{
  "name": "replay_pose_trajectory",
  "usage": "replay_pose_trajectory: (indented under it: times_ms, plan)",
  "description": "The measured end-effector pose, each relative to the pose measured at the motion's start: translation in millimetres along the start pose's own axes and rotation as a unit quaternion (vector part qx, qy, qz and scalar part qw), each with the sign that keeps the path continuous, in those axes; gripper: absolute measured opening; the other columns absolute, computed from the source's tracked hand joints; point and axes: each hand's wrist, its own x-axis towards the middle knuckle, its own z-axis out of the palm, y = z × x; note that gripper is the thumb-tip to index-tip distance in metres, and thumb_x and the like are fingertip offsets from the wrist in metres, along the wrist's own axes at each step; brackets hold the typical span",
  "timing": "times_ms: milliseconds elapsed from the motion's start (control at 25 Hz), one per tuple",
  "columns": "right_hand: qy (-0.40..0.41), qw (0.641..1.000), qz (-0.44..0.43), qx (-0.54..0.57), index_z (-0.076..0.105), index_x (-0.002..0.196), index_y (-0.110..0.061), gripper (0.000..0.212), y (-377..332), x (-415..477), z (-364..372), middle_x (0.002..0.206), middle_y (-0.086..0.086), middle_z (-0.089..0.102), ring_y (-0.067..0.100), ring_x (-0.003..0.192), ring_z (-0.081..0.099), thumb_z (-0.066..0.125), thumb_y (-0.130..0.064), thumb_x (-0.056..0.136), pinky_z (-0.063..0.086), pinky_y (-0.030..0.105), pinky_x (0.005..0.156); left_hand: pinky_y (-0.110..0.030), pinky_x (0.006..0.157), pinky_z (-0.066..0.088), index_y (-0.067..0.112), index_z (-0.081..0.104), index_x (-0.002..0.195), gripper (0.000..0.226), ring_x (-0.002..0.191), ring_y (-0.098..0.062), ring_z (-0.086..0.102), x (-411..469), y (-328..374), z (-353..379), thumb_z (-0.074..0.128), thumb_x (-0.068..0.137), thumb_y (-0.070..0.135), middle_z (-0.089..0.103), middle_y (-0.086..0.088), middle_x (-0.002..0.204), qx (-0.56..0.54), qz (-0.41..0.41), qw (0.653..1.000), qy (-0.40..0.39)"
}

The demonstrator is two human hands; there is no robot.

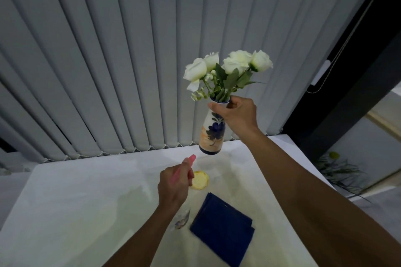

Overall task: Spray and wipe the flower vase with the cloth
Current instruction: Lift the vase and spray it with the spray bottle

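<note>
1. Right hand (235,115) grips the white ceramic vase w/ blue flower and orange wash (212,134) at its neck, held clear above the white tabletop (86,197), white roses (227,65) in it.
2. Left hand (173,184) closed round a pink-nozzled clear spray bottle (191,159), nozzle aimed approx. at the vase base.
3. Folded dark-blue cloth (221,225) lies untouched on the tabletop, near a yellow round coaster (200,180).
4. Judged: spraying stage; wiping not begun.

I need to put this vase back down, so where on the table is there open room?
The table's whole left half is bare. The far right strip behind the yellow coaster is free too. It is crowded mid-table: left hand with the spray bottle, blue cloth.
</note>
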Motion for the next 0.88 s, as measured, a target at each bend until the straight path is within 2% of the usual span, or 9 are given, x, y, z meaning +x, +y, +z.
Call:
replay_pose_trajectory:
  times_ms: [120,280,360,400,480,560,640,760,880]
  plan:
    - [-0.006,1.0,-0.007,-0.003,0.08,0.081,-0.018,0.031,-6,1,-3,0.07,-0.006,0.077,0.007,0.071,0.075,0.087,-0.044,0.065,0.059,0.023,0.063,-0.047,0.064,0.06,0.025,0.075,0.061,0.052,0.051,-0.02,0.064,-1,2,-5,0.053,0.093,0.06,0.075,0.005,0.063,-0.026,0.012,1.0,-0.007]
    - [-0.025,1.0,-0.006,-0.003,0.08,0.084,-0.019,0.03,-7,1,-7,0.071,-0.007,0.078,0.006,0.072,0.075,0.088,-0.041,0.066,0.06,0.023,0.065,-0.041,0.063,0.047,0.008,0.064,0.058,0.067,0.05,-0.021,0.05,3,5,-7,0.052,0.081,0.07,0.058,-0.004,0.052,-0.062,-0.01,0.998,-0.013]
    - [-0.039,0.999,0.001,0.011,0.08,0.082,-0.019,0.026,-5,1,-10,0.072,-0.005,0.078,0.011,0.075,0.076,0.088,-0.037,0.066,0.062,0.027,0.067,-0.039,0.059,0.046,0.007,0.066,0.059,0.066,0.049,-0.024,0.05,6,8,-13,0.051,0.086,0.065,0.06,-0.009,0.053,-0.062,-0.001,0.998,-0.031]
    - [-0.046,0.999,0.01,0.027,0.079,0.081,-0.018,0.023,-5,2,-12,0.073,-0.002,0.079,0.014,0.076,0.076,0.088,-0.033,0.066,0.063,0.029,0.068,-0.038,0.055,0.047,0.007,0.07,0.062,0.062,0.048,-0.028,0.051,9,10,-18,0.05,0.093,0.058,0.065,-0.011,0.055,-0.061,0.007,0.997,-0.051]
    - [-0.061,0.995,0.039,0.075,0.079,0.079,-0.019,0.013,-4,2,-16,0.076,-0.001,0.079,0.014,0.076,0.076,0.086,-0.023,0.069,0.062,0.03,0.069,-0.037,0.048,0.047,0.013,0.08,0.081,0.052,0.049,-0.039,0.057,18,14,-29,0.043,0.102,0.043,0.075,-0.013,0.067,-0.072,0.018,0.993,-0.089]
    - [-0.078,0.989,0.06,0.114,0.078,0.08,-0.021,0.012,-3,0,-19,0.075,-0.005,0.078,0.008,0.074,0.074,0.084,-0.014,0.072,0.059,0.026,0.068,-0.033,0.042,0.045,0.023,0.081,0.096,0.048,0.06,-0.05,0.064,30,19,-39,0.035,0.106,0.033,0.078,-0.016,0.077,-0.096,0.026,0.989,-0.109]
    - [-0.093,0.984,0.07,0.136,0.078,0.083,-0.022,0.015,-1,0,-21,0.077,-0.006,0.078,0.01,0.077,0.073,0.082,-0.01,0.075,0.057,0.025,0.07,-0.029,0.039,0.04,0.023,0.08,0.099,0.05,0.059,-0.049,0.063,40,23,-45,0.031,0.108,0.029,0.078,-0.019,0.079,-0.112,0.038,0.985,-0.126]
    - [-0.108,0.98,0.069,0.151,0.078,0.088,-0.02,0.017,-1,-2,-20,0.08,-0.004,0.079,0.012,0.08,0.073,0.08,-0.007,0.077,0.057,0.025,0.071,-0.027,0.041,0.035,0.011,0.077,0.079,0.052,0.048,-0.03,0.047,47,29,-48,0.039,0.101,0.039,0.066,-0.016,0.063,-0.101,0.04,0.984,-0.143]
    - [-0.115,0.98,0.064,0.148,0.078,0.089,-0.021,0.019,-5,-3,-18,0.08,-0.005,0.079,0.008,0.077,0.074,0.082,-0.008,0.076,0.056,0.019,0.067,-0.029,0.044,0.032,0.006,0.069,0.067,0.056,0.049,-0.025,0.042,52,28,-47,0.044,0.089,0.051,0.053,-0.013,0.057,-0.089,0.012,0.986,-0.137]
